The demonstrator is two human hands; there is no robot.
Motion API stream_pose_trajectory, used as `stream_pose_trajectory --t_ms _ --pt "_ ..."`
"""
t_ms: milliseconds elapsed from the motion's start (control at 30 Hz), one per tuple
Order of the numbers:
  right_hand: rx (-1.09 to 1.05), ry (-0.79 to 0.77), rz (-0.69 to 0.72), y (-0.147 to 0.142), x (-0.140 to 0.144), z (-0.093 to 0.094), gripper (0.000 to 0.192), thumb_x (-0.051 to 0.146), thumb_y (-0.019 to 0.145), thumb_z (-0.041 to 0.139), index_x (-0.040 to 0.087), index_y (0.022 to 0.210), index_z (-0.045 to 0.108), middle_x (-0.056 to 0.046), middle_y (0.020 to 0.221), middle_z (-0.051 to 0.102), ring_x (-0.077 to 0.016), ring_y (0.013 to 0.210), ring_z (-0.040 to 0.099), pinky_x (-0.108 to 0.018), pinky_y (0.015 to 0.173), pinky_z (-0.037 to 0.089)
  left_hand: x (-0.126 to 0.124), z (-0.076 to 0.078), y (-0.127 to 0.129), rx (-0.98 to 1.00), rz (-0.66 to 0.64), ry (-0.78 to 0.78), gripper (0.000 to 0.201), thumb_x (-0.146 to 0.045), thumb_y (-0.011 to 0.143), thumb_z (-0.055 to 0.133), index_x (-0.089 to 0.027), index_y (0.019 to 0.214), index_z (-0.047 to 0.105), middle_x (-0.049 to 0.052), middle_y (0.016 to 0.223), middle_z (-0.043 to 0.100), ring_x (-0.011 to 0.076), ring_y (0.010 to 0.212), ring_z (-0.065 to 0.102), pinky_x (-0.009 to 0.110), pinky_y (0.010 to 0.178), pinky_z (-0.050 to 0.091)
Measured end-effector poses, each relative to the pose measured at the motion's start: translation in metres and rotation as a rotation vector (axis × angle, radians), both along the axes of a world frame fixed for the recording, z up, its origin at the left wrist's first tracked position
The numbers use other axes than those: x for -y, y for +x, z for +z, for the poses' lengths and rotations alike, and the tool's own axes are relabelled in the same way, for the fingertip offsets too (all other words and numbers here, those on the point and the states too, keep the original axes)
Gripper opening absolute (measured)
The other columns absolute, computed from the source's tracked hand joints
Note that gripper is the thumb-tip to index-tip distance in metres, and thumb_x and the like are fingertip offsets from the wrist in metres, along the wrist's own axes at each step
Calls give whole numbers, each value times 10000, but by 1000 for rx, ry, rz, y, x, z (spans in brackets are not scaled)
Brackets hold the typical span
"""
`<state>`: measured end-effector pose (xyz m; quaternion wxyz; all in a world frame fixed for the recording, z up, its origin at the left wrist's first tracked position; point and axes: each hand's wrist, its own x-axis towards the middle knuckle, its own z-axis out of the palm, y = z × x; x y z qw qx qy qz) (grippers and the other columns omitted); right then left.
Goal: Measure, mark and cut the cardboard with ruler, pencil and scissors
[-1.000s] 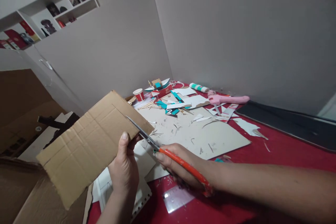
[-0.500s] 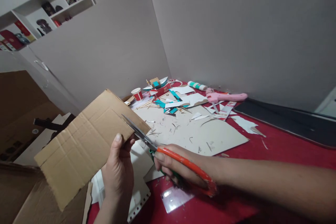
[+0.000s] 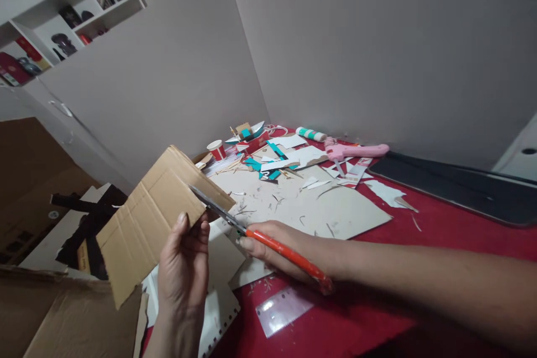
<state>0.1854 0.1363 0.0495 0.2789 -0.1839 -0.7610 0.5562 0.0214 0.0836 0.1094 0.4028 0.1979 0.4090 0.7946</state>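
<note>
The red bench (image 3: pixel 419 268) runs out of view at the right and bottom edges, and much of its far end is buried under a large grey board (image 3: pixel 319 207) and a litter of paper scraps too small to tell apart. A brown cardboard sheet (image 3: pixel 155 218) is held up over the bench's left edge, tilted, its lower left corner hiding what lies behind. The left hand (image 3: pixel 184 274) pinches the sheet's lower right edge, thumb on the near face, the other fingers hidden behind it. The right hand (image 3: pixel 285 251) is closed around the orange handles of the scissors (image 3: pixel 251 232); the finger loops are covered by the hand, and the blades bite into the sheet's right edge. A clear ruler (image 3: pixel 285 310) lies just below the right hand, partly shadowed.
</note>
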Motion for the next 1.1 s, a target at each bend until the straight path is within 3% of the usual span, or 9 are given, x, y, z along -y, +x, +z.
stream_pose_trajectory --t_ms 100,233,300,467,567,700,867,1000,1100 --pt "-2 -9 -10 -1 1 -1 689 874 802 397 194 696 443 31 620 408 -93 544 390 -230 487 382 -3 -4 1 -34 2 14 181 -69 725 653 -150 578 721 17 609 741 135 603 730 176 572 592" --pt "3 -365 93 -1 7 -2 721 902 779 353 194 767 489 63 558 392 -83 447 400 -219 422 393 -8 -13 1 -131 35 82 105 -146 729 735 -155 625 736 19 680 758 147 673 737 188 638 597" --pt "20 -431 87 0 8 -1 734 910 759 377 187 768 505 62 555 403 -79 444 411 -204 412 389 -9 -18 0 -183 70 110 11 -174 730 768 -174 722 761 1 769 773 139 713 735 202 696 598" --pt "15 -389 61 1 3 -3 726 900 771 387 186 794 516 53 581 417 -86 468 419 -196 399 376 -6 -29 1 -301 69 58 96 -251 756 792 -182 820 772 19 905 771 172 832 725 293 843 585" --pt "-50 -242 43 0 0 -2 722 898 783 370 187 761 494 43 601 419 -92 517 421 -216 471 413 0 -35 9 -368 29 -39 149 -325 783 781 -178 804 775 35 911 761 202 929 715 322 914 560" --pt "-58 -59 -6 -1 -2 0 729 905 797 312 197 690 445 33 604 403 -104 556 410 -238 522 415 6 -39 19 -365 62 -56 156 -357 783 781 -221 860 776 2 951 756 193 910 721 319 881 570" --pt "-74 -85 -10 -3 0 -5 735 908 789 329 191 685 451 39 581 412 -103 526 438 -249 526 403 4 -43 18 -401 98 -67 209 -417 769 791 -216 823 779 21 968 760 206 982 707 313 905 555" --pt "-98 -242 -50 -4 1 -3 727 910 759 378 191 711 473 59 535 409 -92 461 412 -237 476 372 6 -46 26 -300 -69 -68 243 -424 753 803 -198 834 768 31 866 767 176 810 723 280 786 567" --pt "-84 -236 -106 -1 -5 1 698 884 768 393 194 691 460 53 535 419 -91 467 399 -238 474 359 19 -40 36 -332 -467 -199 263 -429 750 799 -169 761 762 74 741 755 184 652 702 278 640 551"
